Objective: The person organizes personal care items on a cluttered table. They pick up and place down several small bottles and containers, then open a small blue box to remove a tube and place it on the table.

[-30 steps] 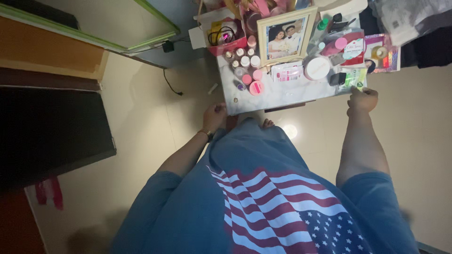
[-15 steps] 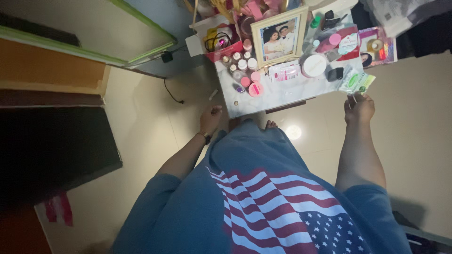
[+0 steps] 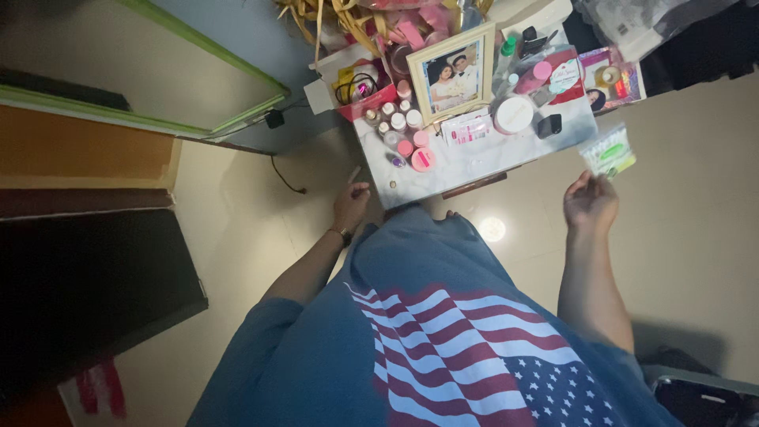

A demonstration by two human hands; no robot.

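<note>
Standing over a small marble-topped table (image 3: 474, 162), the person looks down past a blue shirt printed with red and white stripes and white stars (image 3: 458, 348). The right hand (image 3: 590, 203) is raised to the right of the table, off its edge and over the pale tiled floor (image 3: 696, 205); its fingertips pinch the near corner of a clear plastic packet with green contents (image 3: 607, 152), which hangs in the air just beyond the hand and clear of the tabletop. The left hand (image 3: 350, 205) sits low at the table's near left corner, fingers curled loosely inward; whether it touches the table edge cannot be told, and it holds nothing that shows. A dark band circles that wrist.

On the table, a cream-framed photograph (image 3: 451, 75) stands toward the far side. Left of it a cluster of small jars with white and pink lids (image 3: 402, 126) crowds the surface, with a round pink compact (image 3: 423, 160) nearest the front edge. A red box holding dark cables (image 3: 360, 87) lies at the far left corner. Right of the frame are a flat pink-printed sachet (image 3: 468, 129), a round white lidded tub (image 3: 514, 115), a small black object (image 3: 549, 125) and a red package (image 3: 563, 79). Dried yellow fronds (image 3: 332, 20) spill over the far edge. A black cord (image 3: 281, 170) trails across the floor on the left, near a green-trimmed panel (image 3: 205, 55).
</note>
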